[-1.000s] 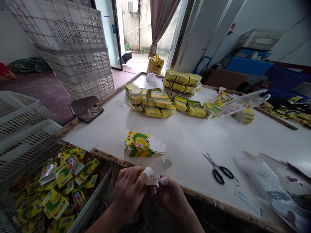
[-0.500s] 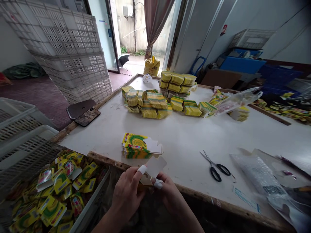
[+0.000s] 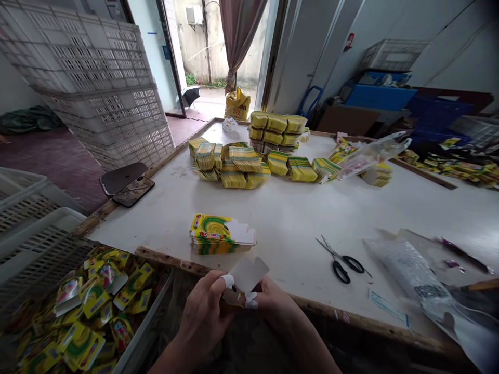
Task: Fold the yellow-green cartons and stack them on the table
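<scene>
Between my two hands, just over the table's front edge, is a small cardboard box (image 3: 246, 275) with its white flap standing up. My left hand (image 3: 206, 306) grips its left side, white tape wrapped round a finger. From the right, the closed fingers of my right hand (image 3: 271, 304) hold the box by its opening, also with white tape on a finger. The inside of the box is mostly hidden by my fingers. Right behind my hands lies a stack of flat yellow-green boxes (image 3: 212, 234) with their white flaps pointing right.
Scissors (image 3: 339, 259) lie to the right, near a clear plastic bag (image 3: 405, 270). Bundles of flat boxes (image 3: 241, 166) stand farther back. At the left edge rests a phone (image 3: 134, 191). A crate (image 3: 152, 301) of filled-out yellow boxes stands below on the left.
The whole view has shifted a little to the left. Both hands still hold the box, whose white flap has tilted slightly, and my right fingers have moved a little at the opening.
</scene>
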Motion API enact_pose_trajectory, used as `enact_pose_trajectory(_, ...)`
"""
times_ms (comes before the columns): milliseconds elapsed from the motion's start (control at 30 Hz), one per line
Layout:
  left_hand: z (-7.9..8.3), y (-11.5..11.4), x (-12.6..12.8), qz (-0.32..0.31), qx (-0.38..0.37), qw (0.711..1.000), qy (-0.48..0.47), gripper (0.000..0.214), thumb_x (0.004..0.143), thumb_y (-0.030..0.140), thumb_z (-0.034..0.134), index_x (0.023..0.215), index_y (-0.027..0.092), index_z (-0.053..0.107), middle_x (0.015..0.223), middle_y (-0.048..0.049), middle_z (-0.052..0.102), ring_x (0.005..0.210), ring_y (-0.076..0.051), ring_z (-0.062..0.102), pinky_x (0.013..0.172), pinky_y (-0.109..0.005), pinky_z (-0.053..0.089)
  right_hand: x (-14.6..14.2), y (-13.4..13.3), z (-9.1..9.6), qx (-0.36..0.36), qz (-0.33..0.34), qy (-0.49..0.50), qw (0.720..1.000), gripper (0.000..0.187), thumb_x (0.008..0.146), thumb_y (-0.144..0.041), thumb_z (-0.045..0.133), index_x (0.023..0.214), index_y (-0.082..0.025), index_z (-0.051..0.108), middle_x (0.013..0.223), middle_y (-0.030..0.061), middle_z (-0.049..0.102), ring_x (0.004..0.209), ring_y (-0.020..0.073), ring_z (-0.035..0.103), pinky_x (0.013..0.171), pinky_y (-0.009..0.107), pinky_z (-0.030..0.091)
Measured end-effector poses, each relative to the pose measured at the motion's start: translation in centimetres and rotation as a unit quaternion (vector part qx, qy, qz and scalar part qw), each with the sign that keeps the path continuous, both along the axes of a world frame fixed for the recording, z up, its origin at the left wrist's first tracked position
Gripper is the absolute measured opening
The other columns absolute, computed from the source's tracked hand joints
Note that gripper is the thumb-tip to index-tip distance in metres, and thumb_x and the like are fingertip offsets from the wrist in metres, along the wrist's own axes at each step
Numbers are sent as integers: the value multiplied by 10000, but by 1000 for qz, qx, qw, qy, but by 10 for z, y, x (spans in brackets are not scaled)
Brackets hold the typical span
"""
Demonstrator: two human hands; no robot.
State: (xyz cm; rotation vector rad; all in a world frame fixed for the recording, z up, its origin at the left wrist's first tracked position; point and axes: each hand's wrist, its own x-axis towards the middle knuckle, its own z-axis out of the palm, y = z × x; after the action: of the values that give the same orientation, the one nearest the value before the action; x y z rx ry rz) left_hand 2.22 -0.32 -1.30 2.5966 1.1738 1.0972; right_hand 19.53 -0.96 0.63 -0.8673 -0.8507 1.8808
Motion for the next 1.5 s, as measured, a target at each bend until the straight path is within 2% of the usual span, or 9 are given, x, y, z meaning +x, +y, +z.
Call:
enact_pose_trajectory(233, 3, 4, 2, 10, -32, 999, 0, 284, 819, 192, 543, 1062, 213, 396, 908, -71, 614, 742, -210, 641, 622, -297, 537, 1, -5, -6, 41, -43, -24, 998, 354, 671, -308, 808, 981, -184, 691, 926, 48, 726, 935, 247, 652, 900, 381, 465)
enact_pose_trajectory(400, -1, 5, 1, 18, -85, 996, 35, 380, 784, 197, 549, 1129, 204, 389, 942, -95, 633, 809, -246, 668, 656, -331, 554, -2, -8, -8, 107, -77, -100, 986, 229, 775, -250, 715, 995, -194, 688, 971, 59, 729, 935, 238, 662, 885, 374, 500)
enact_pose_trajectory(567, -7, 4, -1, 36, -136, 990, 32, 565, 761, 204, 553, 1261, 183, 290, 959, -110, 677, 821, -266, 698, 642, -359, 575, -5, -15, -3, 280, -132, -293, 905, 255, 870, -174, 525, 1065, -189, 690, 1047, 103, 699, 958, 232, 651, 856, 342, 533)
enact_pose_trajectory(700, -6, 6, 2, 24, -155, 988, 3, 614, 804, 253, 537, 1311, 200, 194, 938, -103, 693, 751, -253, 709, 612, -366, 594, -13, -26, -12, 377, -116, -372, 840, 585, 858, -118, 534, 1429, -201, 435, 1361, 152, 552, 1239, 267, 555, 1011, 358, 487)
enact_pose_trajectory(800, -2, 7, 5, 10, -159, 987, -10, 606, 829, 238, 505, 1325, 215, 158, 1039, -142, 663, 846, -261, 716, 681, -380, 608, -20, -29, -24, 431, -135, -403, 796, 702, 853, -19, 453, 1499, -254, 309, 1482, 133, 435, 1369, 251, 428, 1089, 369, 420)
enact_pose_trajectory(1033, -3, -2, -3, 55, -154, 986, -19, 593, 793, 171, 529, 1311, 190, 241, 1255, -196, 448, 1144, -312, 572, 892, -482, 544, -20, -21, -30, 415, -216, -374, 801, 625, 825, -30, 525, 1386, -303, 485, 1312, 89, 589, 1182, 209, 607, 974, 308, 526)
enact_pose_trajectory(1133, -6, -6, -14, 61, -178, 982, -7, 620, 713, 115, 574, 1272, 193, 317, 1230, -159, 461, 1159, -324, 531, 945, -519, 499, -16, -20, -30, 403, -237, -395, 791, 625, 826, -55, 544, 1404, -280, 468, 1314, 108, 589, 1187, 226, 605, 974, 329, 529)
enact_pose_trajectory(1333, 4, 0, -27, 12, -237, 971, -40, 613, 669, 75, 574, 1228, 223, 367, 1155, -86, 543, 1089, -252, 568, 929, -413, 506, -10, -20, -37, 465, -167, -438, 751, 703, 856, -42, 470, 1504, -255, 298, 1467, 150, 446, 1331, 261, 480, 1028, 374, 484)
enact_pose_trajectory(1500, 20, 5, -30, -12, -271, 962, -38, 580, 654, 76, 588, 1193, 233, 441, 1147, -62, 580, 1066, -221, 595, 918, -350, 509, -5, -10, -45, 491, -163, -438, 735, 516, 910, -141, 526, 1406, -277, 477, 1464, 153, 436, 1235, 255, 572, 940, 320, 536)
